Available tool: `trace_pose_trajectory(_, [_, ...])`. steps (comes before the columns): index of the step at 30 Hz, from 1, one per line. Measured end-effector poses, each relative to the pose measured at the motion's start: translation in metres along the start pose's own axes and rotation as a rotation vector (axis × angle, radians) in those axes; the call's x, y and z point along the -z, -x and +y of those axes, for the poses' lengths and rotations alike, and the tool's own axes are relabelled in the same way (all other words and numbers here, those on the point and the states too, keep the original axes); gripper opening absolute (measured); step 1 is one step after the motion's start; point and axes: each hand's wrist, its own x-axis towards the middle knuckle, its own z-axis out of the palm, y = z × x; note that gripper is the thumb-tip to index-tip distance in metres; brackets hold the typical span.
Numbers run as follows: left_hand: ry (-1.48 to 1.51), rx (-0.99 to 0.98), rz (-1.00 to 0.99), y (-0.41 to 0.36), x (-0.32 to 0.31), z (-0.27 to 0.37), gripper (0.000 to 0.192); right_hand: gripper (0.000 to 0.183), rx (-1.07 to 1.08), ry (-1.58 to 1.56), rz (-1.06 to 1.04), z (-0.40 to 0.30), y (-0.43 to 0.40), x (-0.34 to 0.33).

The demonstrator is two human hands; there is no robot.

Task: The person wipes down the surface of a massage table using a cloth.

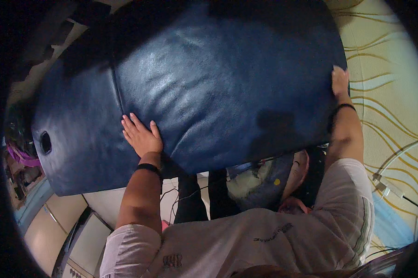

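Observation:
A padded blue massage table with a leather-like cover spreads before me. It has a face hole at its left end and a cross seam left of the middle. My left hand lies palm down on the cover, fingers apart, fingertips beside the seam. Wrinkles run across the padding to the right of that hand. At the table's right end, close to the wall, my right hand is on the edge. It is slightly blurred, and how its fingers bend around the edge is hidden.
A patterned wall rises along the right side, with a power strip and cables near it. Printed cushions or bags sit under the near edge. Dark cables hang by my legs. Cabinets stand at lower left.

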Motion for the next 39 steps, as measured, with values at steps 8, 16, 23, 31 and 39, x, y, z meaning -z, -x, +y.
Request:
trace_pose_trajectory(8, [0.063, -0.020, 0.022, 0.000, -0.005, 0.009, 0.069, 0.060, -0.457, 0.096, -0.016, 0.097, 0.173, -0.022])
trace_pose_trajectory(16, [0.031, 0.004, -0.022, -0.004, 0.001, 0.009, 0.072, 0.065, -0.610, -0.248, 0.024, -0.055, 0.227, 0.015])
trace_pose_trajectory(23, [0.030, 0.001, -0.044, -0.002, 0.001, 0.005, 0.073, 0.063, -0.390, -0.431, -0.004, -0.156, 0.257, 0.030])
trace_pose_trajectory(31, [0.060, -0.015, -0.014, -0.002, -0.004, 0.015, 0.073, 0.083, -0.919, -0.455, -0.087, -0.164, 0.252, 0.019])
trace_pose_trajectory(39, [0.061, -0.005, -0.047, -0.004, -0.002, 0.016, 0.074, 0.049, -0.876, -0.150, -0.340, -0.029, 0.196, 0.035])
